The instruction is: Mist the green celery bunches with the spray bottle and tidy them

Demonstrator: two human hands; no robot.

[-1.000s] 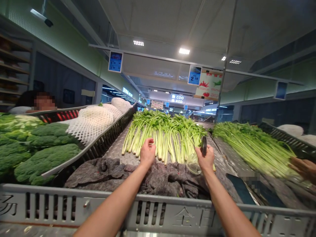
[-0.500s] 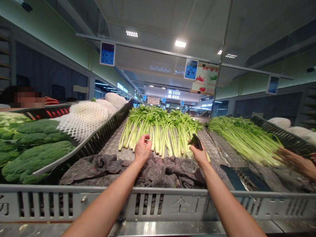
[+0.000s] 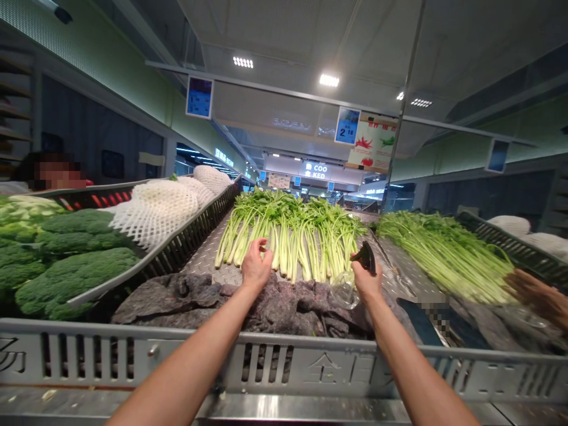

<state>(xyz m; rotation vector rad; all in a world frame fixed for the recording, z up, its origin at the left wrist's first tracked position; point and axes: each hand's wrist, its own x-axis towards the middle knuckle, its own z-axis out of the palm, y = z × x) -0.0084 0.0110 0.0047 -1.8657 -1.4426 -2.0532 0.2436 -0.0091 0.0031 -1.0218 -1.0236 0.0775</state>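
Bunches of celery (image 3: pixel 306 236) lie side by side on a metal tread plate, leaves at the back and pale stalk ends toward me. My left hand (image 3: pixel 257 263) is over the front stalk ends, fingers loosely bent with the thumb apart and nothing seen in it. In my right hand (image 3: pixel 367 283) is a clear spray bottle (image 3: pixel 345 290) with a black trigger head, gripped at its neck and tilted at the right end of the celery. Rumpled grey felt cloth (image 3: pixel 284 307) lies below both hands.
Broccoli (image 3: pixel 80 278) and produce in white foam nets (image 3: pixel 155 210) fill a black crate on the left. A grey slatted guard (image 3: pixel 306 367) runs along the front. At right, a mirror (image 3: pixel 444 254) reflects celery and a hand. A person's head (image 3: pixel 48 171) shows behind the crate.
My right hand and the spray bottle have shifted slightly right, and the clear bottle shows more plainly. My left hand stays nearly in place. The view has turned a little.
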